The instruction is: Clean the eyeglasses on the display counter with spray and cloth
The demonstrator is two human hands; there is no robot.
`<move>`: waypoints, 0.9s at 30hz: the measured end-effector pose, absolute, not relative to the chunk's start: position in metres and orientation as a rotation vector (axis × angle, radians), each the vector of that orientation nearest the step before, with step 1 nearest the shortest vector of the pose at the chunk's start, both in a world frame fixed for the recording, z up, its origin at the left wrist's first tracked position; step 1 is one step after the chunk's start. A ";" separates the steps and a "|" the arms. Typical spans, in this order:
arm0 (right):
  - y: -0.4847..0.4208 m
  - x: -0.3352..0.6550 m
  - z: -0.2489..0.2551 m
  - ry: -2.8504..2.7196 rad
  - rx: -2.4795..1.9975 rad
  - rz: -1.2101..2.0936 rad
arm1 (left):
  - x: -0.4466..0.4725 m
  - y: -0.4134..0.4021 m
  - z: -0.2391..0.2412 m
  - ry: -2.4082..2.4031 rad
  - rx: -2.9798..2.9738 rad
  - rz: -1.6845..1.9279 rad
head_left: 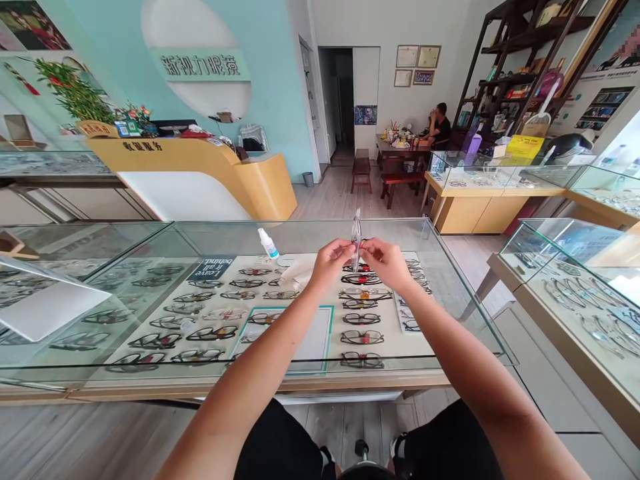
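Above the glass display counter [300,363], both of my hands are raised close together. My left hand [334,257] pinches the left side of a narrow, clear plastic packet [357,230], which stands upright and nearly edge-on. On its other side my right hand [384,259] is closed with the fingers bent; a small red spot and something dark show at the fingertips. I cannot make out what the packet contains. Left of my hands are a crumpled beige cloth [297,273] and a white spray bottle [268,243] with a blue-and-white label.
Rows of eyeglasses [362,337] lie beneath the glass, around a green-edged white sheet [310,333]. A white panel [45,300] stands at the left. Another display case [575,293] is on the right. Farther back are a reception desk [270,183], a bench [400,179] and a seated person [441,127].
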State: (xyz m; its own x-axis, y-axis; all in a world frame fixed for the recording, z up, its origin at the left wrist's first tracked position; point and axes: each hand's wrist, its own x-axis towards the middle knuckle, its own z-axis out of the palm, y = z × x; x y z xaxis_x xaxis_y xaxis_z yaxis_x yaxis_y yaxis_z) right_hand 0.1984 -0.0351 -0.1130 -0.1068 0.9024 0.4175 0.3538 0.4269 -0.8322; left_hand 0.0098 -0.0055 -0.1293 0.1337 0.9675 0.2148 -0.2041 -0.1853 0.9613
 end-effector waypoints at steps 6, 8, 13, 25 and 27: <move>-0.027 0.201 -0.123 -1.684 -1.027 0.794 | 0.006 -0.007 -0.129 0.850 1.295 1.310; -0.028 0.202 -0.123 -1.680 -1.035 0.764 | 0.003 -0.005 -0.130 0.845 1.346 1.326; -0.036 0.207 -0.116 -1.665 -1.180 0.630 | -0.001 -0.001 -0.130 0.843 1.413 1.349; -0.030 0.229 -0.110 -1.465 -1.303 0.108 | -0.004 0.003 -0.132 0.873 1.489 1.328; -0.030 0.232 -0.108 -1.450 -1.248 0.065 | -0.004 0.004 -0.133 0.891 1.518 1.310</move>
State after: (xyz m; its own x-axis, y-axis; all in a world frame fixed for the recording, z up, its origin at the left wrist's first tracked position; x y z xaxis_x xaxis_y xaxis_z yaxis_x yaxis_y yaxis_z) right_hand 0.2322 -0.0300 -0.1083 0.2311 0.6923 0.6836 0.6286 0.4300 -0.6480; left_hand -0.0042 0.0037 -0.1328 0.1742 0.9298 0.3241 -0.0396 -0.3223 0.9458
